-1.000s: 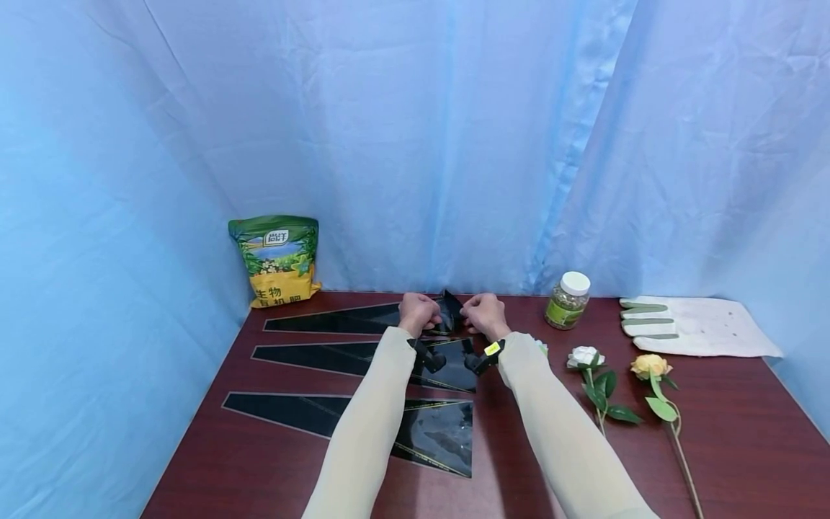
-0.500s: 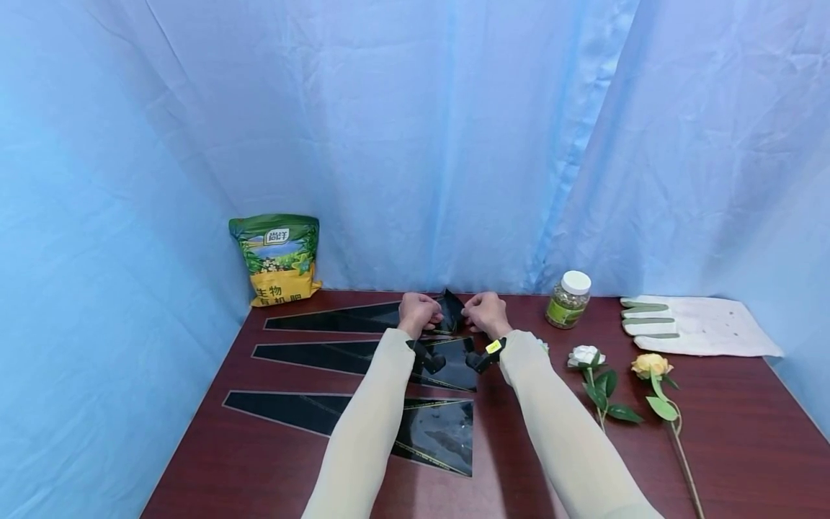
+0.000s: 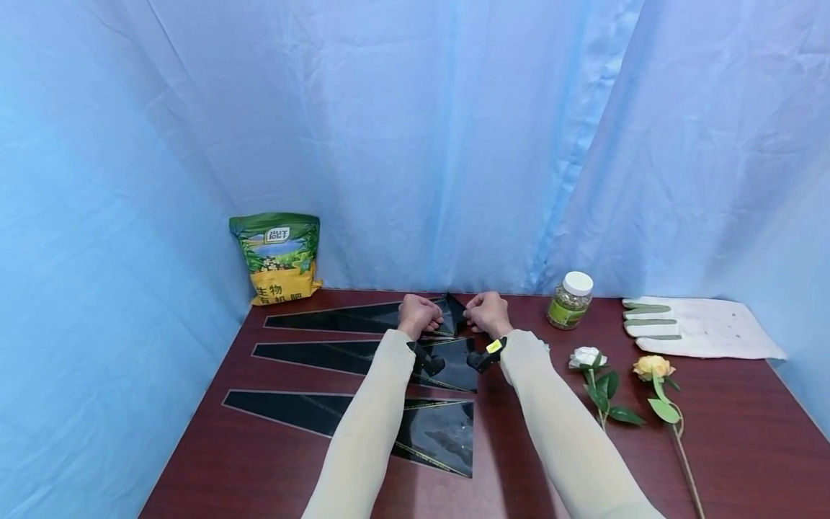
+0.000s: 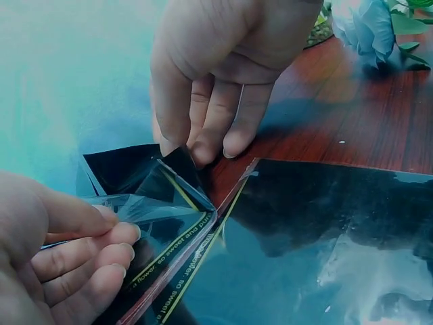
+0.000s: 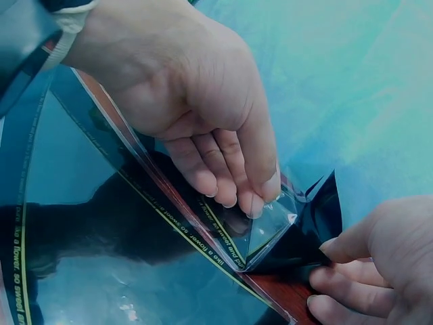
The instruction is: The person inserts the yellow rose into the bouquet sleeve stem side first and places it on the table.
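The farthest tapered flower sleeve (image 3: 344,319), black with a clear front, lies at the table's back edge, its wide end raised between my hands. My left hand (image 3: 418,315) pinches the clear film (image 4: 152,206) between thumb and forefinger. Opposite it, my right hand (image 3: 486,315) pinches the black panel (image 5: 318,220) by its edge. The two layers stand apart at the mouth, as both wrist views show. Yellow lettering runs along the sleeve's border. A middle sleeve (image 3: 311,353) lies just in front, partly under my wrists, and a front sleeve (image 3: 441,432) lies nearest, partly covered by my left arm.
A green and yellow pouch (image 3: 275,259) stands at the back left. Toward the right are a white-lidded jar (image 3: 569,301), a white rose (image 3: 586,357), a yellow rose (image 3: 651,366) and a pale glove (image 3: 707,326). Another flower (image 4: 365,30) is mostly behind my right sleeve.
Both hands keep their pinch at almost the same spot. The raised black panel between them has shifted its shape slightly; the other things lie as before.
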`<state>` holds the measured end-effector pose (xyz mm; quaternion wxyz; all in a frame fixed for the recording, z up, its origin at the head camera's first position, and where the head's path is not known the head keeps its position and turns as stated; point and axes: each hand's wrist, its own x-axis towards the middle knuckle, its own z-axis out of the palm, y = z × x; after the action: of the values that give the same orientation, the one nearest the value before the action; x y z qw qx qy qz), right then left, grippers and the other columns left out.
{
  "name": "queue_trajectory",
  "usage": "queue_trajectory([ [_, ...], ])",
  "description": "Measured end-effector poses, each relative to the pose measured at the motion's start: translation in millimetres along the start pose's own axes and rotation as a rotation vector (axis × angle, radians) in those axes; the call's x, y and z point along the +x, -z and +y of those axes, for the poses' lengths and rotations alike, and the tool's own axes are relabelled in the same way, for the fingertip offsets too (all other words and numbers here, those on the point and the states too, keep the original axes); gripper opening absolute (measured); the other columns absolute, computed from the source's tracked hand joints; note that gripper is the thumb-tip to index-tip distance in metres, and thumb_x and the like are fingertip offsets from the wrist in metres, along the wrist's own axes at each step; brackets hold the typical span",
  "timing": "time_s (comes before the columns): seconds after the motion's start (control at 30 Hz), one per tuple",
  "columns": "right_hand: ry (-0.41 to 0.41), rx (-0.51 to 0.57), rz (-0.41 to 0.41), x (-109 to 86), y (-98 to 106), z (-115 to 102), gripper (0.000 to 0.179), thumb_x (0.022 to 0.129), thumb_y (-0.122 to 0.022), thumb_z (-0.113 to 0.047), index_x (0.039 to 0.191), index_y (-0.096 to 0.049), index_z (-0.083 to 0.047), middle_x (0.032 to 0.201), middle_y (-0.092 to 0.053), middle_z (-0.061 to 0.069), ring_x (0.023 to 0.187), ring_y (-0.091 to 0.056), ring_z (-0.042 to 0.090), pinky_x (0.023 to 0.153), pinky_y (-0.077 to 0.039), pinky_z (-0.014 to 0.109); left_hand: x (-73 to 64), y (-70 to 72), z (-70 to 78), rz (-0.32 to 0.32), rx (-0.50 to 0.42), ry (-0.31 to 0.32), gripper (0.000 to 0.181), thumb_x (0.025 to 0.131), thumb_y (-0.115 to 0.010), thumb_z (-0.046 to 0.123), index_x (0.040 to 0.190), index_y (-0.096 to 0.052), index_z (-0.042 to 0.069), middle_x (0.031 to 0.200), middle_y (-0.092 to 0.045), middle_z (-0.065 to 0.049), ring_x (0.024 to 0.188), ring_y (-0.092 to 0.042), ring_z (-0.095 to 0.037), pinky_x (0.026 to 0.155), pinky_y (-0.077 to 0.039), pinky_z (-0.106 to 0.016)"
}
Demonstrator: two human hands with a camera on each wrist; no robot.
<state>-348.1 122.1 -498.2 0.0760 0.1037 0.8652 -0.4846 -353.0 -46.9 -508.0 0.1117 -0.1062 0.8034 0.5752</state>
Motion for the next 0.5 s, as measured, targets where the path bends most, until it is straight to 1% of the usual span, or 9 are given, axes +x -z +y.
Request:
queue_trajectory([
  [0.17,0.031,-0.039,-0.009,-2.6,1,-1,0.013,0.09,-0.07,-0.009,0.101,-0.071,-0.001,0.09,-0.073,0.016,0.068,-0.07,0.019,0.058,-0.06,0.03,1.7,-1.9,0.3,0.004,0.019,0.008,0.009,0.087,-0.072,0.008,0.087,-0.079,0.004,0.072,-0.076,-0.008,0.048,-0.061,-0.008,0.053,-0.058,-0.026],
  [0.3,0.065,-0.073,-0.027,-6.2,4,-4,0.016,0.093,-0.069,-0.014,0.103,-0.071,-0.002,0.092,-0.074,0.018,0.078,-0.072,0.027,0.065,-0.061,0.035,2.8,-2.2,0.1,0.01,0.034,0.005,0.007,0.086,-0.073,0.01,0.083,-0.079,0.007,0.069,-0.074,-0.005,0.048,-0.061,-0.008,0.055,-0.059,-0.026],
  [0.5,0.091,-0.097,-0.037,-9.8,12,-8,0.019,0.096,-0.066,-0.02,0.105,-0.07,-0.004,0.096,-0.073,0.018,0.083,-0.071,0.028,0.067,-0.061,0.035,1.2,-1.7,-0.2,0.014,0.038,0.003,0.009,0.087,-0.074,0.012,0.083,-0.079,0.007,0.067,-0.073,-0.003,0.052,-0.064,-0.01,0.058,-0.06,-0.027],
])
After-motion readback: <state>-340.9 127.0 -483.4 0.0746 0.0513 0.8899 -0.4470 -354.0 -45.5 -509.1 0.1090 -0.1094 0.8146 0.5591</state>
